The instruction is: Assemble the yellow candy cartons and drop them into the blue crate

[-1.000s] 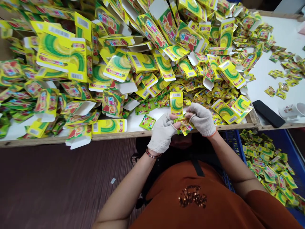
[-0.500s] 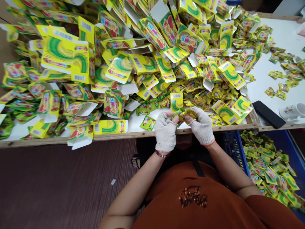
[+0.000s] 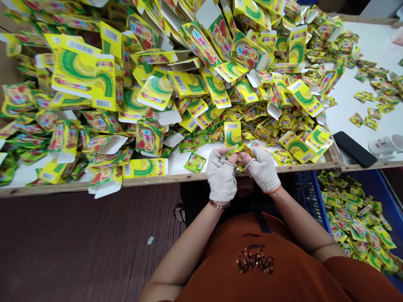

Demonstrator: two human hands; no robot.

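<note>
Fingers (image 3: 233,158) of both gloved hands, left hand (image 3: 222,178) and right hand (image 3: 262,168), are pinching small packets (image 3: 242,153) | these packets are at the table's wooden edge (image 3: 179,178) | just beyond, one yellow box (image 3: 232,134) | leftward, one green packet (image 3: 194,162) | far right, black phone (image 3: 354,149), near white mug (image 3: 386,145)

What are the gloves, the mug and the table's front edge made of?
The gloves look like soft knitted cloth, maybe cotton: they're matte and fuzzy. The mug is smooth, white and slightly shiny, probably ceramic, possibly plastic. The front edge looks like rough wood, brown and unevenly marked.
</note>
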